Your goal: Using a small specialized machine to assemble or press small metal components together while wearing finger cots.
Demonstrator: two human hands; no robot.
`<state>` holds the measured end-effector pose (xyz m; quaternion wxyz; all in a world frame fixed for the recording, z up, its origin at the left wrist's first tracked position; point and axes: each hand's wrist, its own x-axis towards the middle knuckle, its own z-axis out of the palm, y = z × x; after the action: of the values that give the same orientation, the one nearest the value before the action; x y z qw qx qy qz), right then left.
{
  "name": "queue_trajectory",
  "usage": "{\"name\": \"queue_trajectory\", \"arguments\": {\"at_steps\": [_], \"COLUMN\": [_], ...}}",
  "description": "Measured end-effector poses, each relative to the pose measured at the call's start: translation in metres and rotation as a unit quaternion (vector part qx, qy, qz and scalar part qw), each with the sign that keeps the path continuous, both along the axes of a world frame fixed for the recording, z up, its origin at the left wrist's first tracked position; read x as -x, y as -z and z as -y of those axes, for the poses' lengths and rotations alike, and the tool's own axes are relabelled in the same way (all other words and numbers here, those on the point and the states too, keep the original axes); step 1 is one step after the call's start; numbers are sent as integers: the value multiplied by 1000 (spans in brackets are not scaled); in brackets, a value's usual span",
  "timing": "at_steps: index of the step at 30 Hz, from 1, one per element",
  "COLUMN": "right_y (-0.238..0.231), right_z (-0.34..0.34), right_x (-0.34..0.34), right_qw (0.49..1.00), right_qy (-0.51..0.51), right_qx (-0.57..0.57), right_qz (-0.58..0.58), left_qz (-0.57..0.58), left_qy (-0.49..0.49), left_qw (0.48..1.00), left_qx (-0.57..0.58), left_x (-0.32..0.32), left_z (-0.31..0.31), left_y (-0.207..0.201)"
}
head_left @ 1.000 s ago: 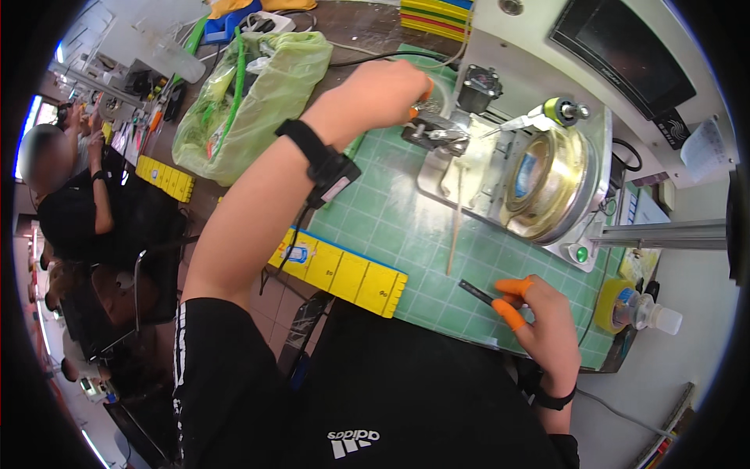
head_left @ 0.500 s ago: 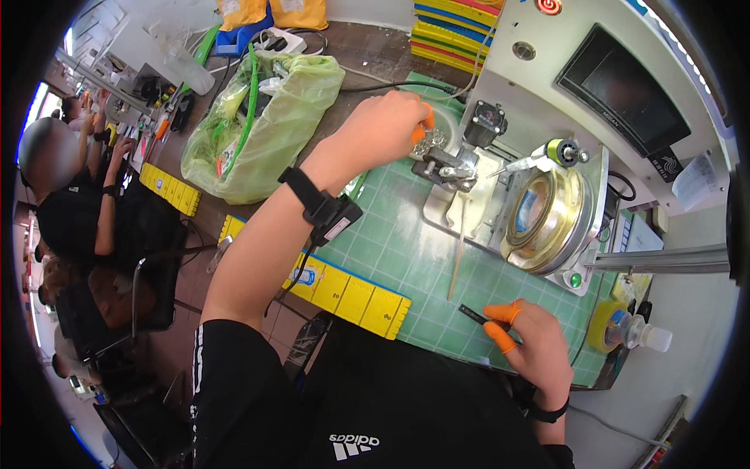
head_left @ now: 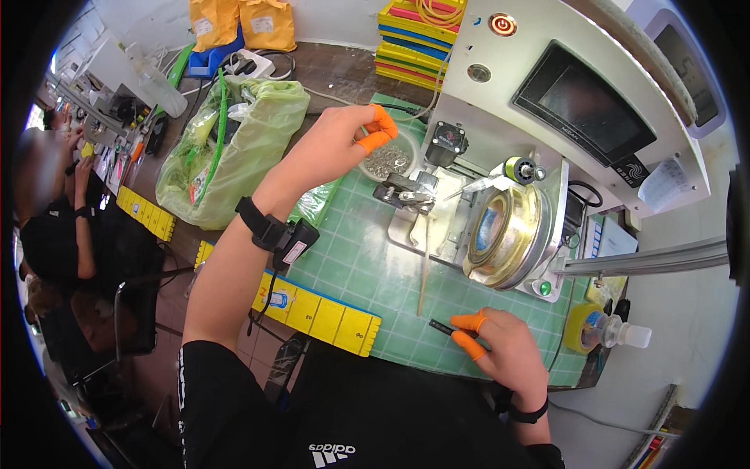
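My left hand (head_left: 344,137), with orange finger cots on thumb and forefinger, is raised beside and partly over a round dish (head_left: 414,145) of small silvery metal parts (head_left: 387,160). Its fingertips are pinched together; anything between them is too small to make out. Low on the right, my right hand (head_left: 508,348) grips a slim black bar-shaped tool (head_left: 443,327) between orange-covered fingers, above the green mat (head_left: 367,258). Between the hands stands a machine with a metal clamp (head_left: 408,193), a round brass-coloured wheel (head_left: 492,234) and a thin wooden stick (head_left: 424,273) pointing toward me.
A yellow ruler-like strip (head_left: 320,316) runs along the mat's front edge. Left of my forearm sits a pale green plastic bag (head_left: 266,144). Yellow trays (head_left: 410,59) are stacked behind. A bottle of yellow liquid (head_left: 582,328) stands right. Another person (head_left: 51,242) works far left.
The view has shifted, so the bench appears further left. My left hand has lifted out of the dish, uncovering the metal parts. My right hand keeps its hold on the black tool.
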<state>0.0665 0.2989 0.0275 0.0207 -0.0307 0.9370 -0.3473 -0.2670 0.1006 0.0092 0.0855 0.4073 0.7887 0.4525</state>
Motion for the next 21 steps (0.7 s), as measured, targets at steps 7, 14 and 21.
{"name": "queue_trajectory", "arguments": {"at_steps": [7, 14, 21], "right_y": [5, 7, 13], "right_z": [2, 5, 9], "right_x": [-2, -2, 5], "right_qw": [1000, 1000, 999], "right_qy": [6, -8, -32], "right_qx": [5, -8, -6], "right_qz": [-18, 15, 16], "left_qz": [8, 13, -4], "left_qy": [-15, -31, -21], "left_qw": [1000, 999, 1000], "left_qx": [20, 27, 10], "left_x": [-4, 0, 3], "left_z": [-5, -3, -2], "left_y": [-8, -2, 3]}}
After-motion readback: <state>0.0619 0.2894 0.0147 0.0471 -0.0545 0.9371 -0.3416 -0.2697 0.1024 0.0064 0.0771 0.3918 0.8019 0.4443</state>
